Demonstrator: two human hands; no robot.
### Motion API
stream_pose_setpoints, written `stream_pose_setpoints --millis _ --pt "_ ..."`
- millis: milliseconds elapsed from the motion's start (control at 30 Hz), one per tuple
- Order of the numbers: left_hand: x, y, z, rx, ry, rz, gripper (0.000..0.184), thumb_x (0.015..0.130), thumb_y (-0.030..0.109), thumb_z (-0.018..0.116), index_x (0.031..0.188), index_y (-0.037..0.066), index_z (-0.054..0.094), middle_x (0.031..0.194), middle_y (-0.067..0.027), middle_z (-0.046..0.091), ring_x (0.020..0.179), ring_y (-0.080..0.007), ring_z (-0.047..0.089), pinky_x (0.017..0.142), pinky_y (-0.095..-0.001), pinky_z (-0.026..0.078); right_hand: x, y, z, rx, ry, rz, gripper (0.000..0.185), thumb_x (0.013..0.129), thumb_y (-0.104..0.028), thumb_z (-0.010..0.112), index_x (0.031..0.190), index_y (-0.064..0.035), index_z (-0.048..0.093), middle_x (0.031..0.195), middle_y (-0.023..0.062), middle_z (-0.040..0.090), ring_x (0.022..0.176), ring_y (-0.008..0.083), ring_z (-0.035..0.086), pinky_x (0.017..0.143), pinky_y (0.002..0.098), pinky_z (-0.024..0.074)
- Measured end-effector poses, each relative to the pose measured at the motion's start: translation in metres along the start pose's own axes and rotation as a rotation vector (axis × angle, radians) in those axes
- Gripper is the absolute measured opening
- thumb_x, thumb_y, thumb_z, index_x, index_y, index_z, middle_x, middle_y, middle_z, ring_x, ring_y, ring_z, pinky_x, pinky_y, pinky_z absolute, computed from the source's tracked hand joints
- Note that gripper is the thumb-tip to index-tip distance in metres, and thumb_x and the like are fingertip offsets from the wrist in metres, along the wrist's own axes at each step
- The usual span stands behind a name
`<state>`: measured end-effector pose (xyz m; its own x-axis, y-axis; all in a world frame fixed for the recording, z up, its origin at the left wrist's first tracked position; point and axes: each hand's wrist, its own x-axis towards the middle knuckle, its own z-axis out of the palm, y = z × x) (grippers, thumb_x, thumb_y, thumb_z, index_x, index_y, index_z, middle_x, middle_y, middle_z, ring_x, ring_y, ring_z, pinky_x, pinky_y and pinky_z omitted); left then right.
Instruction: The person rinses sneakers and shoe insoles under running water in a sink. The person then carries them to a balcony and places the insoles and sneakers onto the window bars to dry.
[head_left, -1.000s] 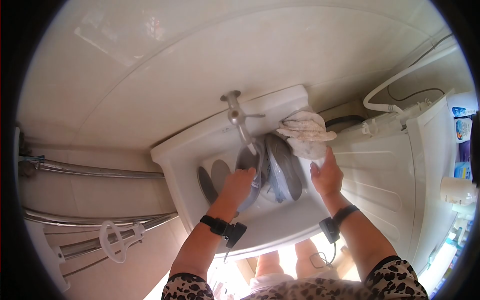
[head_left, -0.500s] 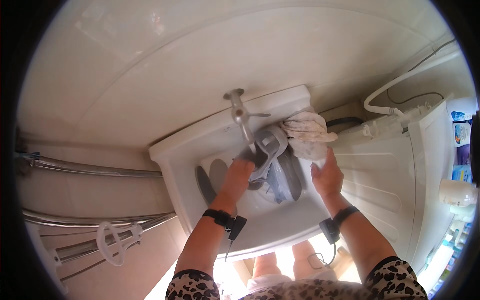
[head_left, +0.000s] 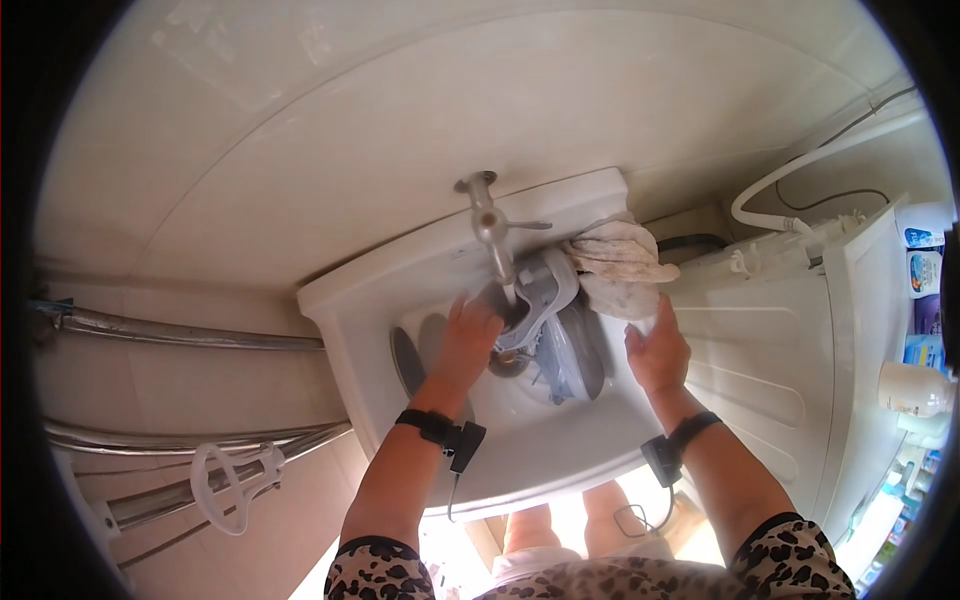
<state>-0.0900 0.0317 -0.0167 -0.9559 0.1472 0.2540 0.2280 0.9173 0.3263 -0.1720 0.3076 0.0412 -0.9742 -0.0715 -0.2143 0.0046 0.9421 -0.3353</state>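
A grey sneaker (head_left: pixel 548 290) is tilted in the white sink (head_left: pixel 530 440), its opening beneath the tap (head_left: pixel 492 228). Water seems to run from the spout into the shoe. My left hand (head_left: pixel 466 345) grips the shoe's left side, some fingers hidden against it. A second grey sneaker (head_left: pixel 578 355) lies beside the first, with light-blue laces. Closed at the sink's right rim is my right hand (head_left: pixel 658 352), just below a crumpled whitish cloth (head_left: pixel 620 262) draped there. Grey insoles or soles (head_left: pixel 407 360) lean at the basin's left.
Right of the sink stands a white appliance (head_left: pixel 750 350), with bottles (head_left: pixel 917 388) at its far side. A pale hose (head_left: pixel 760 190) curves above it. Metal pipes (head_left: pixel 200 335) run along the left wall, near a white plastic holder (head_left: pixel 222 490).
My left hand has shifted slightly left, and the shoe has tilted a little, showing more of the drain. The right hand and cloth stay in place.
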Motion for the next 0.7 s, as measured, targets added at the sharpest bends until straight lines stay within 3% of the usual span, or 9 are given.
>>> stream_pose_setpoints --millis 700 --pt "-0.01 0.006 -0.019 -0.138 0.12 -0.068 0.024 0.069 -0.005 0.06 0.091 0.004 0.055 0.095 -0.009 0.059 0.101 -0.0316 0.054 0.087 -0.0403 0.045 -0.001 -0.004 -0.002 -0.007 0.014 0.002 0.066 0.078 -0.023 0.065 0.133 -0.0082 0.03 0.112 0.0177 0.055 0.096 0.0364 0.058 0.079 0.0451 0.0476"
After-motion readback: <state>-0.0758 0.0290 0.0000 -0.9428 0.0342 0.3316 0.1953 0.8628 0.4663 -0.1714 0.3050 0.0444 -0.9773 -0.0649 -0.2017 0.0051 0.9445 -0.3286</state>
